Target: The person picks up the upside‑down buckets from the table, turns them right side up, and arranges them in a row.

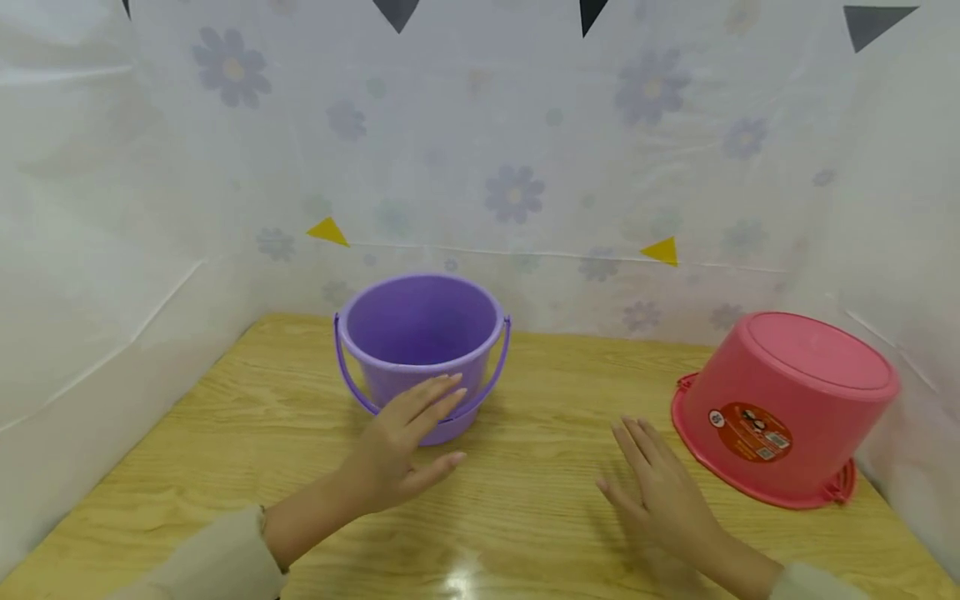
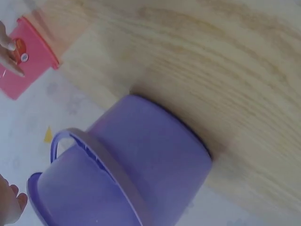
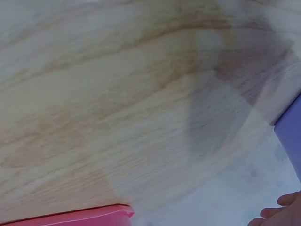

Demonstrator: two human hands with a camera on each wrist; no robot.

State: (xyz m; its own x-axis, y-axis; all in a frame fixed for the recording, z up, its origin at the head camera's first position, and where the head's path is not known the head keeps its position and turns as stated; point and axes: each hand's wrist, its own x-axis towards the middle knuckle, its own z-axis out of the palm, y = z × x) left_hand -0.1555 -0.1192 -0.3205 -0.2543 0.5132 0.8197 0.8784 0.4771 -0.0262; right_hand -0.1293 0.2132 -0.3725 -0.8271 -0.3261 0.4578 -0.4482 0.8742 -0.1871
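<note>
In the head view, we see the left hand (image 1: pixel 393 454) with its fingers extended and holding nothing, just in front of a purple bucket (image 1: pixel 393 379). That bucket stands upright left of centre on the wood-grain surface (image 1: pixel 555 400), its mouth facing up and its matching handle (image 2: pixel 121 179) hanging down across the front. Farther right, we see the right hand (image 1: pixel 663 492), straight-fingered and also holding nothing. Beside it, a pink bucket (image 1: pixel 810 392) sits upside down, a rounded red label (image 1: pixel 750 432) on its side.
</note>
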